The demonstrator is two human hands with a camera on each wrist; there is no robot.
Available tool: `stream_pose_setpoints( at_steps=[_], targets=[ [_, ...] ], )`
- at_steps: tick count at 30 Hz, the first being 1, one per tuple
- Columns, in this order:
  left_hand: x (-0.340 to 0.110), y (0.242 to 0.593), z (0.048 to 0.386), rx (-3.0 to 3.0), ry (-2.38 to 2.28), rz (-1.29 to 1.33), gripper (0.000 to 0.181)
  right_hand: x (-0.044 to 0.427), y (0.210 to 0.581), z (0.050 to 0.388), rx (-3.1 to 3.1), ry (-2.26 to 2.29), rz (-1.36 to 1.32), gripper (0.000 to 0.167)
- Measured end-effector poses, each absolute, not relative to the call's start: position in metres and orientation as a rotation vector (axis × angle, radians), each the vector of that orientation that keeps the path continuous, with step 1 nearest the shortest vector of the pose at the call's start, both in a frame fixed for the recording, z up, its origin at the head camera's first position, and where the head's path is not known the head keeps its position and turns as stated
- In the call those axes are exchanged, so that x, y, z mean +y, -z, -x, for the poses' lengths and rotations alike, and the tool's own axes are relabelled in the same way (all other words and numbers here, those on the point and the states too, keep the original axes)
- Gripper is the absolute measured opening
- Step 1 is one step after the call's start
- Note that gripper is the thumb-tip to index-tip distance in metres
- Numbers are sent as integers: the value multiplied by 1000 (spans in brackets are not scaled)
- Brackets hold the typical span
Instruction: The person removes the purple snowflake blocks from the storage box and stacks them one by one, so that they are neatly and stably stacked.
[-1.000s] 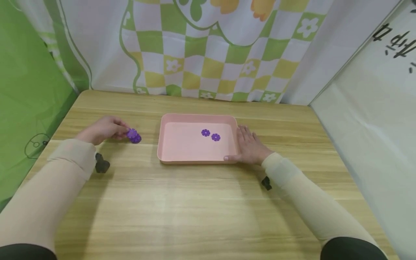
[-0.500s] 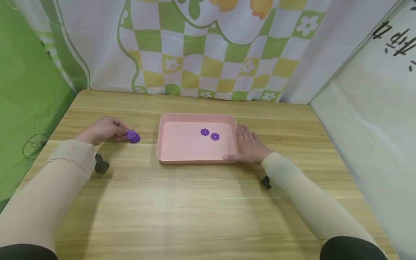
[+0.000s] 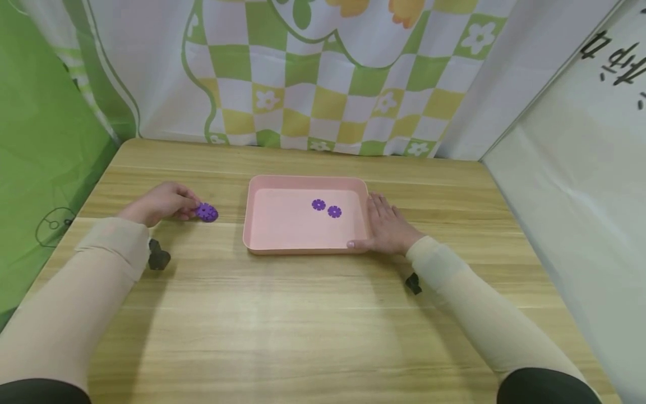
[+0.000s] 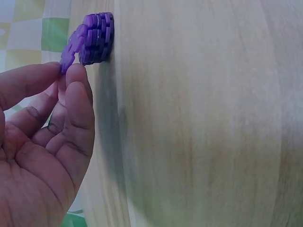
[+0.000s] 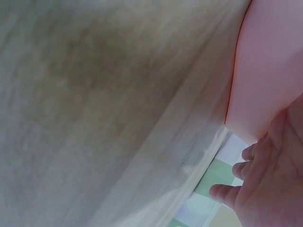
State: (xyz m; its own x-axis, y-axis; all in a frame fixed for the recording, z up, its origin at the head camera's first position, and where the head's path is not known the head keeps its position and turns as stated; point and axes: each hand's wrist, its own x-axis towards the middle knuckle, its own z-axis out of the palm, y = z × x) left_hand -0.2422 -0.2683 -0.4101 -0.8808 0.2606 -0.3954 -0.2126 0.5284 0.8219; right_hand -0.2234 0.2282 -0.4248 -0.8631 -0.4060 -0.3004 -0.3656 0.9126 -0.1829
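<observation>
At the left of the table, my left hand (image 3: 164,202) pinches a purple snowflake disc (image 4: 72,46) between thumb and fingertips. The disc is tilted, and its far edge meets a small stack of like discs (image 4: 99,40) on the wood. My right hand (image 3: 391,227) lies against the right side of a pink tray (image 3: 257,241), fingers extended along the wall and thumb at the front corner. Two notched purple discs lie flat inside the tray, the left one (image 3: 318,205) close beside the right one (image 3: 335,211).
The wooden table (image 3: 272,331) runs under both arms. A checkered curtain (image 3: 323,84) hangs along its back edge. A green sheet (image 3: 45,123) stands at the left and a white one (image 3: 580,185) at the right. A dark wrist mount (image 3: 158,255) hangs by the left cuff.
The pinched disc has tipped slightly against the stack, and the left fingers have barely moved. The right hand, the tray and the two discs in it stay put.
</observation>
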Motion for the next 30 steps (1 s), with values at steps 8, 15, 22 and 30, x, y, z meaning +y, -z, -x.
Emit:
stream_pose_setpoints(
  at_steps=[8, 15, 22, 30],
  targets=[
    [-271, 413, 243, 2291, -1312, -38, 26, 229, 425, 223, 2746, 203, 578, 128],
    [-271, 413, 243, 2294, -1306, -26, 27, 229, 425, 223, 2744, 203, 565, 128],
    [-270, 413, 243, 2308, -1292, -13, 32, 229, 426, 223, 2742, 197, 567, 127],
    [-269, 410, 239, 2316, -1291, -26, 34, 230, 427, 224, 2748, 193, 596, 127]
  ],
)
